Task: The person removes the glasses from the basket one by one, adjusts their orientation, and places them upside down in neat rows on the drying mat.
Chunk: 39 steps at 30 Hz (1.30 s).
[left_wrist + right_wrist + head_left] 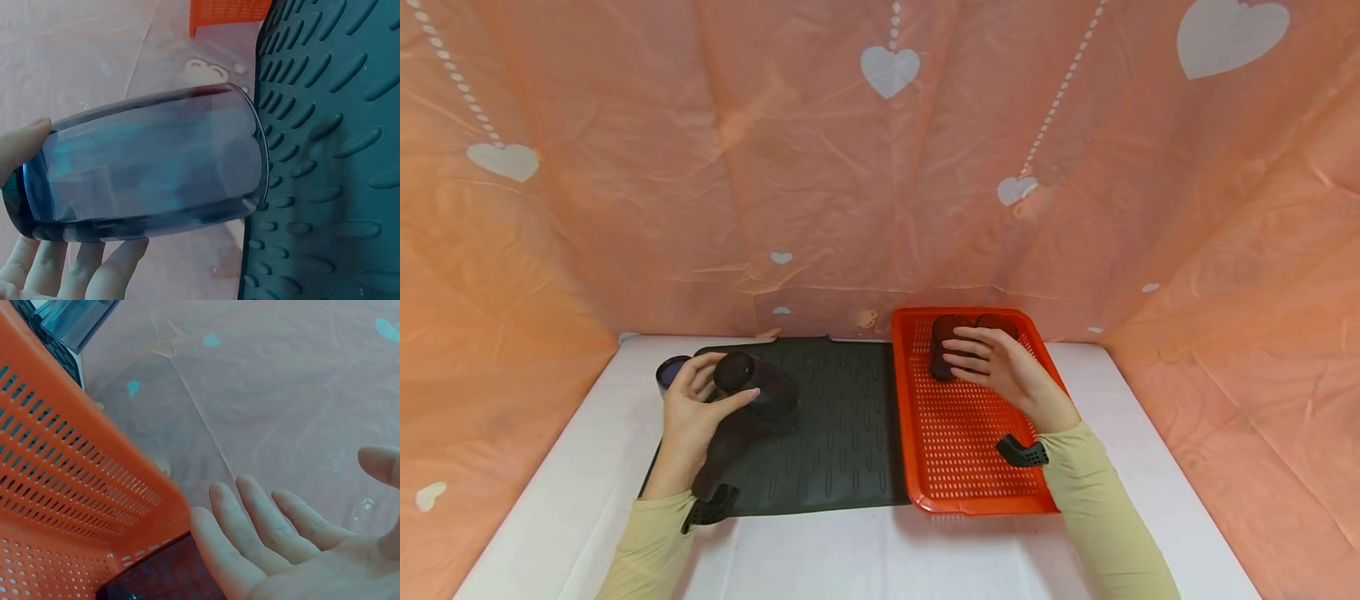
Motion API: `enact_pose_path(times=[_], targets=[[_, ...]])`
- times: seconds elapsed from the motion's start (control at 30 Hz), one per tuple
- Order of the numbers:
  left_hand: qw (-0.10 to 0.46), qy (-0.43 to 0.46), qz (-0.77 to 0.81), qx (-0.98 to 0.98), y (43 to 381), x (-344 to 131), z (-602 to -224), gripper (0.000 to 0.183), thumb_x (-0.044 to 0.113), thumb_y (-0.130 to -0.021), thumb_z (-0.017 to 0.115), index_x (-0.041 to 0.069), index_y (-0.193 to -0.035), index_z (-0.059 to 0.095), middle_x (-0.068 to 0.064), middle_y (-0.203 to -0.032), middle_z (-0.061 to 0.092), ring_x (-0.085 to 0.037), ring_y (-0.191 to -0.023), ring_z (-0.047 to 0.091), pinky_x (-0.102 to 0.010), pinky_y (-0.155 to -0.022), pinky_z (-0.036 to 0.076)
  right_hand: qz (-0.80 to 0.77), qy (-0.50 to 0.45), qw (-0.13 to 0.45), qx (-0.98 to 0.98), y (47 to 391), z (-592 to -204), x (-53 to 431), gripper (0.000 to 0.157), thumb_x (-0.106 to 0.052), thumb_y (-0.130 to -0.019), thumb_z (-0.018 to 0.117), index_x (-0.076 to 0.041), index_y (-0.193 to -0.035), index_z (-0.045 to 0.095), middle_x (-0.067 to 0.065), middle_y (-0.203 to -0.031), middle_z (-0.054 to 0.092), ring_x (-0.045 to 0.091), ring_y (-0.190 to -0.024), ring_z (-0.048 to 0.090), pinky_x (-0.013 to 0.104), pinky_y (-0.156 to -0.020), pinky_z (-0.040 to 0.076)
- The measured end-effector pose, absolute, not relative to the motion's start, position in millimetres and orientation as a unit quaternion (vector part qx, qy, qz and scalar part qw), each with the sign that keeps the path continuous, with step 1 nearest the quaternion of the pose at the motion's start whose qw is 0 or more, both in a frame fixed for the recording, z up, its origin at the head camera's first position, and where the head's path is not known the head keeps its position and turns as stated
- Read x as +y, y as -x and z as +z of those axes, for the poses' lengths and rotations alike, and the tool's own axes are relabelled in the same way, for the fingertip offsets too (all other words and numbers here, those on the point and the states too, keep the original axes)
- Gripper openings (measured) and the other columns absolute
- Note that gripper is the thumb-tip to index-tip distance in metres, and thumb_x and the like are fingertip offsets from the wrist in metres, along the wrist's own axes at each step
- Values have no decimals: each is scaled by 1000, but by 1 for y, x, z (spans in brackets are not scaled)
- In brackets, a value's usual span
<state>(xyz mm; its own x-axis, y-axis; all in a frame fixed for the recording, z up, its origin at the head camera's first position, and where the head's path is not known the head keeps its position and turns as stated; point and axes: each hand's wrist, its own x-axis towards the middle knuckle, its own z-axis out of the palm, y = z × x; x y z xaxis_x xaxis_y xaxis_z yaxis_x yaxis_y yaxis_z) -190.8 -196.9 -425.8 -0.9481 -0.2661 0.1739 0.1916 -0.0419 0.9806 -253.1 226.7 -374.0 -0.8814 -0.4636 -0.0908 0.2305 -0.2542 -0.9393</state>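
My left hand (688, 417) grips a dark tinted drinking glass (767, 392) by its thick base, thumb on one side and fingers on the other. That glass is tilted, its mouth toward the black ridged mat (842, 417). A second bluish glass (670, 372) stands just beyond my left fingers, partly hidden by them. Over the orange basket (955, 450), my right hand (1003, 367) hangs with fingers extended and nothing in its palm. Two dark glasses (942, 354) sit at the basket's back end, partly covered by the right fingers in the head view.
The mat and basket lie side by side on a white-covered table (820, 554). Orange cloth walls (820, 192) with white hearts rise close behind and at both sides. The basket's raised rim (904, 417) borders the mat's right edge.
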Motion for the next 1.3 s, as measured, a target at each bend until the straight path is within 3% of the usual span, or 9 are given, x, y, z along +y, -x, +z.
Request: enact_pose_path(times=[0.33,0.77,1.0,1.3], targets=[[157,-57,-709,-686,191,-200,-428,70,-5,-66,85,10,-128,57,1,-117,63,-15,-106,56,-17,-80,50,-790,100,222,562,253,-377,235,61,-34,-105,33,5,-149,17,27,-150,27,43,-134,32,49,-108,30],[179,-81,-686,-701,189,-203,-431,72,-4,-63,87,12,-128,61,-2,-121,63,-14,-106,58,-15,-82,48,-807,85,173,558,253,-377,254,58,-30,-106,31,6,-149,17,24,-146,34,34,-126,45,46,-107,33],[192,-85,-692,-690,189,-205,-428,71,-7,-62,87,12,-127,62,-5,-123,63,-13,-108,59,-17,-83,49,-808,83,176,556,252,-379,257,43,-30,-106,31,-3,-139,38,23,-145,36,32,-124,48,45,-107,34],[210,-99,-676,-699,191,-205,-427,71,-6,-61,87,14,-126,64,-7,-123,63,-14,-112,59,-22,-90,47,-802,78,171,567,250,-382,264,39,-32,-106,33,-7,-133,45,19,-140,44,35,-127,44,45,-107,34]])
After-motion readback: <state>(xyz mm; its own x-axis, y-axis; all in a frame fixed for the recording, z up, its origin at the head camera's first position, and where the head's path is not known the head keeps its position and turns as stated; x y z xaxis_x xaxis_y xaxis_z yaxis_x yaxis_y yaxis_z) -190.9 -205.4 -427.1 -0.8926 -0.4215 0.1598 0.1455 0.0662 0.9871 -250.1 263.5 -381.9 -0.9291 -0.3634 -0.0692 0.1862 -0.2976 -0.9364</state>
